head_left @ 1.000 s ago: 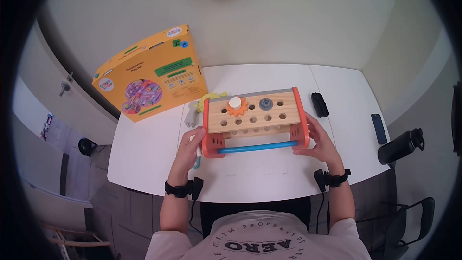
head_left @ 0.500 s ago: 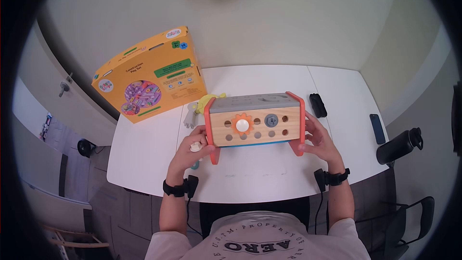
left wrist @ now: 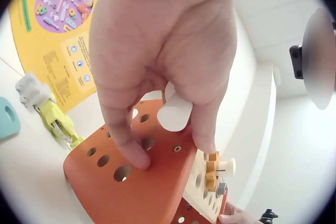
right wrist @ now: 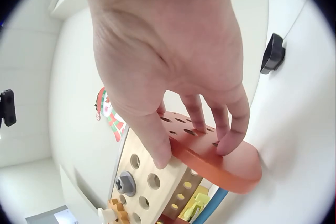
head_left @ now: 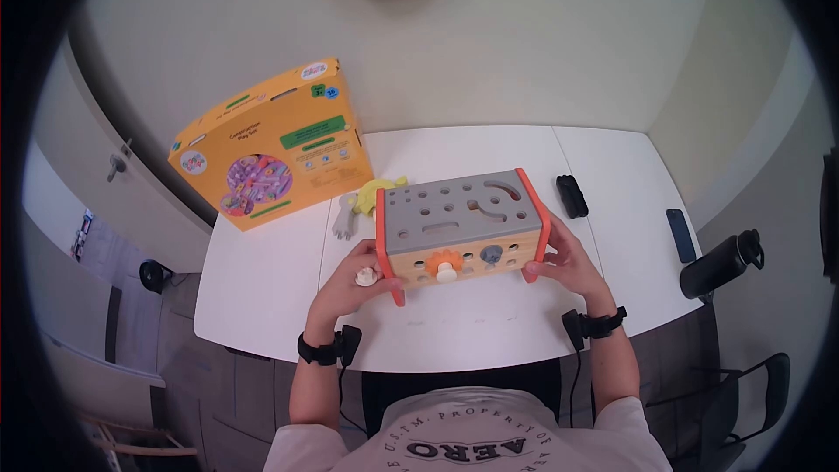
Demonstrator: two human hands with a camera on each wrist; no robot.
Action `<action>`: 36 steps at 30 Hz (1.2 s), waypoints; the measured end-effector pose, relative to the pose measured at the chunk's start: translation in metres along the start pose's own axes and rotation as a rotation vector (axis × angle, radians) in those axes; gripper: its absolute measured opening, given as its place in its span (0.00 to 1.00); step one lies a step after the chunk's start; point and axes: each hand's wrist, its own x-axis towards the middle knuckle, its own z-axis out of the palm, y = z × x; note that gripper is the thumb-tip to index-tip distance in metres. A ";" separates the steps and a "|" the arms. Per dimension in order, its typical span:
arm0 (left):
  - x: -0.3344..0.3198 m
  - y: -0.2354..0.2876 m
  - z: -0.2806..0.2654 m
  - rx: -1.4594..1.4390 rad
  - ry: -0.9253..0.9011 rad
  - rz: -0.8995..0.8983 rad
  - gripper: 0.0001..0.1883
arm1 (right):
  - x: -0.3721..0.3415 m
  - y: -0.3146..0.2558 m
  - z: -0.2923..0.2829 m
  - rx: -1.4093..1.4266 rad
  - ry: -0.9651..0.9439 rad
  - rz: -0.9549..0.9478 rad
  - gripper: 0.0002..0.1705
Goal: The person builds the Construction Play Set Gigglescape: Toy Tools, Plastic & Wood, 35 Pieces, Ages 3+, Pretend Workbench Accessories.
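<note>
Both hands hold a toy workbench [head_left: 419, 225], its grey slotted top facing up and its wooden pegboard side facing the person. My left hand [head_left: 345, 288] grips the left red end panel [left wrist: 157, 192], thumb at the front edge and fingers on its outer face. A white peg [left wrist: 175, 115] is tucked in the same hand. On the other end, my right hand [head_left: 572, 267] grips the right red panel [right wrist: 236, 163] between thumb and fingers. An orange gear [head_left: 445, 258] with a cream peg through it and a grey bolt [head_left: 491, 255] sit in the pegboard.
A yellow play set box [head_left: 315, 170] stands at the back left. Near it lie a grey toy wrench [head_left: 343, 220] and a yellow-green toy piece [head_left: 377, 196]. To the right are a black case [head_left: 572, 196], a phone [head_left: 681, 236] and a black bottle [head_left: 721, 264].
The workbench has tipped toward the person: its pegboard side faced upward before, and now the grey top does. Both hands have stayed on the end panels, turning with it.
</note>
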 end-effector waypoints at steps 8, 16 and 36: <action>-0.003 0.002 -0.002 0.042 -0.066 -0.012 0.13 | 0.001 0.004 -0.001 -0.031 -0.009 -0.009 0.60; -0.017 0.024 -0.013 0.147 -0.245 -0.087 0.12 | -0.001 -0.001 -0.004 -0.052 -0.078 -0.011 0.58; -0.041 0.108 0.065 0.463 -0.103 0.010 0.16 | -0.053 -0.093 0.074 -0.481 0.171 -0.410 0.10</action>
